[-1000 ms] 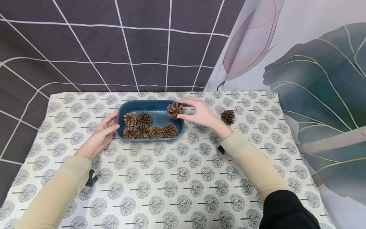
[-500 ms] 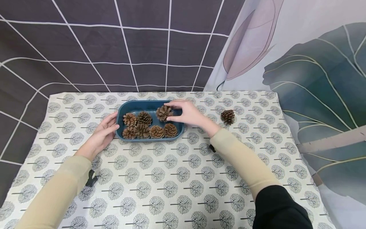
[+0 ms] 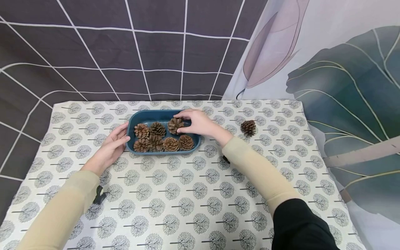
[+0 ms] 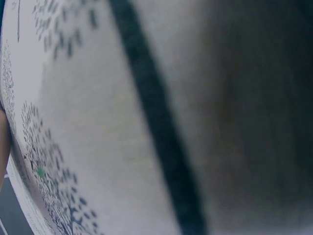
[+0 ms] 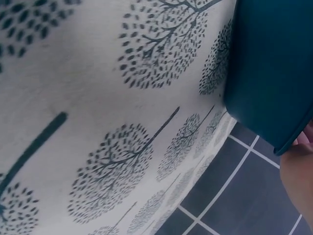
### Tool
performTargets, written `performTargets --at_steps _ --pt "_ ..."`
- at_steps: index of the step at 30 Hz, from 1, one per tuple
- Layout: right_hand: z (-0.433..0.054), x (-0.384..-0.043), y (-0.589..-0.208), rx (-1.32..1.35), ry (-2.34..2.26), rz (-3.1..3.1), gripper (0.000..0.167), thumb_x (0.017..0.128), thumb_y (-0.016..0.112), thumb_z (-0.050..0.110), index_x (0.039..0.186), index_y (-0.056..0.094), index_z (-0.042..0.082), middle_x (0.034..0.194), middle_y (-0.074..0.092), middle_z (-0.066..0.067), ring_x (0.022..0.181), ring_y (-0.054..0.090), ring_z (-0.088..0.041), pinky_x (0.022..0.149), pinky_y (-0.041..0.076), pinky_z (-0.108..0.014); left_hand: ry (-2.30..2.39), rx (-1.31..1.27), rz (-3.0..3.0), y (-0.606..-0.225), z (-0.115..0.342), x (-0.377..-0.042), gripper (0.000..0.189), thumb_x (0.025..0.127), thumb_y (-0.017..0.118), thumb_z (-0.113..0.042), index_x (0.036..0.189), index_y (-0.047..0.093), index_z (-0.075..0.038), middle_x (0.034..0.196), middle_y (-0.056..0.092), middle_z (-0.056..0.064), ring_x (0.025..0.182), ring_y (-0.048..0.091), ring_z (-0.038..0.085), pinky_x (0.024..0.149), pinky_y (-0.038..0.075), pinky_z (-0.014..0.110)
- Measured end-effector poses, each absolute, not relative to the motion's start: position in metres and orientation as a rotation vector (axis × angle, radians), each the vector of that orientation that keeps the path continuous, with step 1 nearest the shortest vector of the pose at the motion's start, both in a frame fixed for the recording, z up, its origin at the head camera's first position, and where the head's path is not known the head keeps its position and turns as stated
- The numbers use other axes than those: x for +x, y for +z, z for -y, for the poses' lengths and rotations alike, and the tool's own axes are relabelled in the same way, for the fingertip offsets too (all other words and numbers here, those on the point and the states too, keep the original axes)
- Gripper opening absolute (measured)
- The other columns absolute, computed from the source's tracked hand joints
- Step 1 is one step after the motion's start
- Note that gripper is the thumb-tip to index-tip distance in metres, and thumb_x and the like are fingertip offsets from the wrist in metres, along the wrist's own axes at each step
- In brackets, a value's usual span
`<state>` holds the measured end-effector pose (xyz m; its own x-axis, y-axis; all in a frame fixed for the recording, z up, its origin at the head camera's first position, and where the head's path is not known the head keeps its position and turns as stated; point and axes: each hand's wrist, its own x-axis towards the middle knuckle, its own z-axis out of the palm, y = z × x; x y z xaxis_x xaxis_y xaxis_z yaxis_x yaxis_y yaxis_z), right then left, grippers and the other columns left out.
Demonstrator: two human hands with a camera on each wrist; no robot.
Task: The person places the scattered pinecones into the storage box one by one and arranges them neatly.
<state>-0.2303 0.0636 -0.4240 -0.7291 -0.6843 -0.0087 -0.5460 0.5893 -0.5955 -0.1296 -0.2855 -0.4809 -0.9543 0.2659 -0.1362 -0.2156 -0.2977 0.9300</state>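
Observation:
A blue oblong tub (image 3: pixel 162 153) stands near the table's far edge, with several brown pine cones (image 3: pixel 171 144) inside along its left and near side. My right hand (image 3: pixel 200 123) reaches over the tub's right end and pinches a pine cone (image 3: pixel 175 125) between thumb and fingers, beside the dark cone in the back row. Against the tub's left end rests my left hand (image 3: pixel 110 147), its fingers fairly straight and the thumb at the rim. In the right wrist view the tub's outer wall (image 5: pixel 274 63) shows, with part of my right hand (image 5: pixel 298 169) at its rim.
One more pine cone (image 3: pixel 248 128) lies on the table to the right of the tub. A cloth with printed trees covers the table (image 3: pixel 193 208). Behind it hangs a dark gridded curtain (image 3: pixel 162 48). Only blurred cloth (image 4: pixel 107 127) fills most of the left wrist view.
My right hand has carried its pine cone leftward from the tub's right end and slightly down to beside the back-row cones. The left hand and tub have stayed in place.

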Motion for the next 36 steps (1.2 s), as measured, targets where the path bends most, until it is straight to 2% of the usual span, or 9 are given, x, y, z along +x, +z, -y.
performTargets --at_steps 5,8,11,12,14,16,18,26,36 --pt "-0.056 -0.231 -0.423 -1.04 -0.736 -2.589 0.059 0.094 0.082 0.035 0.145 0.065 0.012 0.15 0.065 -0.011 0.138 0.062 -0.029 0.123 0.047 -0.043 2.293 0.034 -1.658 -0.48 0.286 -0.129 0.058 0.108 0.056 -0.001 0.16 0.041 -0.022 0.148 0.052 -0.021 0.133 0.052 -0.006 0.134 0.025 0.027" --pt "-0.053 -0.232 -0.423 -1.047 -0.682 -2.593 0.059 0.095 0.08 0.036 0.146 0.064 0.013 0.151 0.064 -0.01 0.138 0.062 -0.028 0.122 0.048 -0.042 2.27 0.001 -1.671 -0.479 0.286 -0.129 0.064 0.108 0.055 -0.002 0.166 0.03 -0.018 0.167 0.039 -0.008 0.132 0.051 -0.008 0.137 0.017 0.031" --pt "-0.049 -0.233 -0.424 -1.059 -0.652 -2.592 0.058 0.095 0.08 0.037 0.146 0.064 0.013 0.151 0.064 -0.01 0.136 0.063 -0.028 0.121 0.049 -0.041 2.253 -0.019 -1.687 -0.478 0.287 -0.128 0.067 0.109 0.054 -0.003 0.167 0.027 -0.018 0.177 0.021 0.002 0.131 0.051 -0.01 0.138 0.016 0.032" --pt "-0.048 -0.233 -0.424 -1.063 -0.642 -2.591 0.058 0.095 0.08 0.037 0.146 0.064 0.013 0.151 0.064 -0.01 0.135 0.064 -0.028 0.121 0.049 -0.041 2.255 -0.018 -1.685 -0.477 0.287 -0.128 0.066 0.109 0.054 -0.002 0.167 0.028 -0.018 0.177 0.022 0.001 0.131 0.051 -0.01 0.137 0.017 0.031" --pt "-0.047 -0.234 -0.425 -1.074 -0.617 -2.593 0.058 0.095 0.08 0.037 0.145 0.064 0.012 0.15 0.064 -0.01 0.135 0.064 -0.027 0.121 0.049 -0.04 2.261 -0.006 -1.686 -0.477 0.286 -0.128 0.063 0.109 0.054 -0.002 0.165 0.033 -0.02 0.17 0.036 -0.006 0.132 0.052 -0.009 0.136 0.021 0.029" --pt "-0.045 -0.234 -0.425 -1.084 -0.58 -2.599 0.058 0.095 0.08 0.038 0.145 0.065 0.013 0.15 0.065 -0.009 0.135 0.065 -0.027 0.121 0.049 -0.04 2.269 0.012 -1.684 -0.478 0.286 -0.128 0.058 0.108 0.055 -0.001 0.16 0.04 -0.023 0.157 0.049 -0.016 0.132 0.053 -0.008 0.134 0.026 0.027" --pt "-0.044 -0.234 -0.426 -1.099 -0.543 -2.603 0.058 0.095 0.08 0.038 0.145 0.065 0.013 0.15 0.065 -0.009 0.134 0.065 -0.027 0.12 0.05 -0.04 2.274 0.022 -1.687 -0.478 0.286 -0.128 0.055 0.108 0.055 -0.001 0.157 0.044 -0.025 0.144 0.054 -0.024 0.132 0.053 -0.007 0.133 0.029 0.026" --pt "-0.042 -0.235 -0.423 -1.117 -0.507 -2.581 0.056 0.097 0.078 0.036 0.145 0.065 0.011 0.148 0.066 -0.009 0.132 0.067 -0.026 0.12 0.05 -0.039 2.28 -0.009 -1.675 -0.477 0.285 -0.129 0.057 0.108 0.055 -0.001 0.159 0.041 -0.023 0.148 0.051 -0.022 0.132 0.052 -0.009 0.138 0.016 0.032" --pt "-0.042 -0.234 -0.424 -1.086 -0.518 -2.538 0.054 0.098 0.076 0.037 0.144 0.066 0.012 0.148 0.067 -0.007 0.133 0.067 -0.025 0.12 0.05 -0.039 2.265 0.015 -1.681 -0.479 0.285 -0.129 0.06 0.108 0.054 -0.002 0.163 0.034 -0.019 0.144 0.051 -0.024 0.132 0.051 -0.009 0.137 0.018 0.03"
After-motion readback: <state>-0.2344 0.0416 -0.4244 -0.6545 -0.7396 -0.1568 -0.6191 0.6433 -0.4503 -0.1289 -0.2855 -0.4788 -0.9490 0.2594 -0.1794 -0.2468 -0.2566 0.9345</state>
